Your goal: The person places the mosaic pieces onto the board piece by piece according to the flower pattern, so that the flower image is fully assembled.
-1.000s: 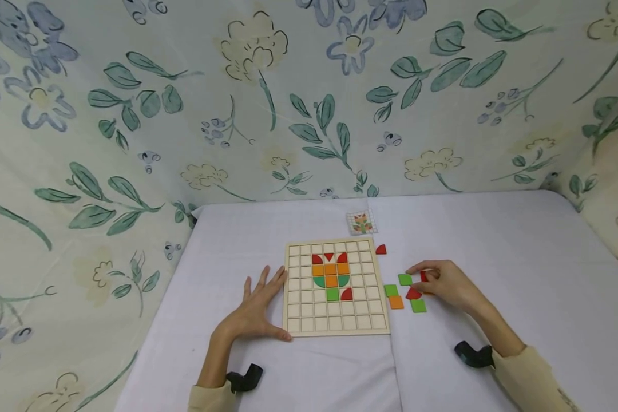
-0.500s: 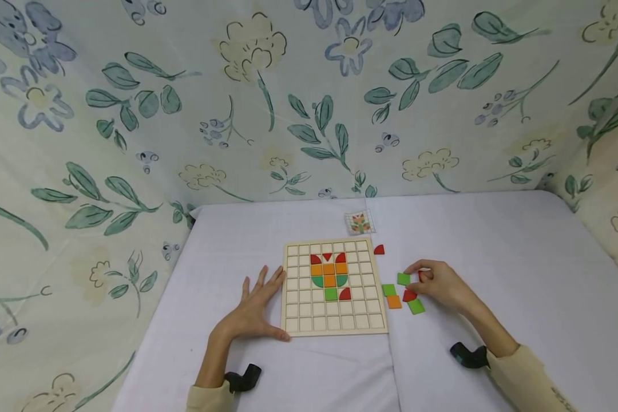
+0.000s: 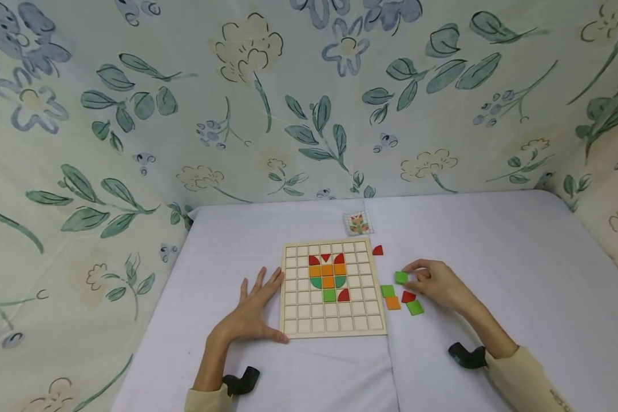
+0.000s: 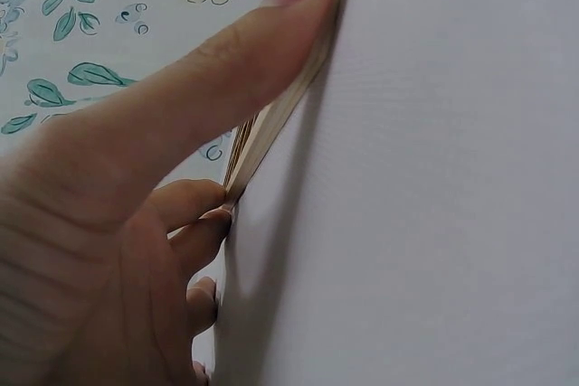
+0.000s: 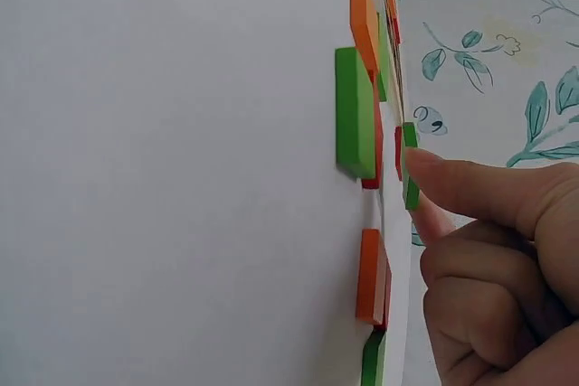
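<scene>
My right hand (image 3: 440,284) pinches a green square tile (image 3: 401,277) between thumb and index finger, right of the board. In the right wrist view that tile (image 5: 412,183) looks raised off the cloth, the other fingers curled in. My left hand (image 3: 252,313) lies with spread fingers against the left side of the wooden grid board (image 3: 298,312); its thumb touches the near left corner. On the board, red, orange and green pieces (image 3: 328,282) form a tulip-like shape. In the left wrist view, my thumb (image 4: 262,51) presses along the board's edge.
Beside the board's right edge lie a green tile (image 3: 388,291), an orange tile (image 3: 393,303), a red quarter-round piece (image 3: 408,297) and another green tile (image 3: 415,308). One red piece (image 3: 378,250) sits farther back. A pattern card (image 3: 358,222) stands behind the board.
My right thumb and index finger have closed on the green tile, which has shifted slightly from its spot. The left hand stays at the board's edge.
</scene>
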Demonstrator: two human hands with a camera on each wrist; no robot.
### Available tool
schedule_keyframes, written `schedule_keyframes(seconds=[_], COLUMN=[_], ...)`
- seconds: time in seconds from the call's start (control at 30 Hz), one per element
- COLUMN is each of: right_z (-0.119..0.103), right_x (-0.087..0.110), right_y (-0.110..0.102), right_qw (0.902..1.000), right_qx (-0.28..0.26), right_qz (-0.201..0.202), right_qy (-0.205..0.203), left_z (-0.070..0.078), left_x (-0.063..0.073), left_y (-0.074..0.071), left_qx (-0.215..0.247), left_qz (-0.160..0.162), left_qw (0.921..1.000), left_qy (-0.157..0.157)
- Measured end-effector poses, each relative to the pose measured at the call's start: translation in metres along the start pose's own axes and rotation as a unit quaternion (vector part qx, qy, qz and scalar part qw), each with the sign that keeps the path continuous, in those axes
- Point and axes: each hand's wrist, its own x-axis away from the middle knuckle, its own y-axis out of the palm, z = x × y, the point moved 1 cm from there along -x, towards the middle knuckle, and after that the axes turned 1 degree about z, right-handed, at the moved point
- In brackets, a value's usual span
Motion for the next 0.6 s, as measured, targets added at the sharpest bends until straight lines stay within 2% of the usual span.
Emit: schedule_keyframes(seconds=[0.17, 0.43, 0.6], right_z=[-0.013, -0.035, -0.042], right_x=[0.0, 0.005, 0.005], right_y=[0.004, 0.024, 0.037], right_qw=[0.9998, 0.9971, 0.9965], right_qx=[-0.009, -0.047, -0.045], right_qz=[0.012, -0.027, -0.041], right_qy=[-0.011, -0.054, -0.058], left_z=[0.0, 0.001, 0.003], left_x=[0.001, 0.001, -0.001], left_y=[0.0, 0.0, 0.0], left_qx=[0.007, 0.012, 0.015], left_qz=[0.007, 0.005, 0.008], left_qw=[1.0, 0.9999, 0.9999], left_qy=[0.002, -0.001, 0.001])
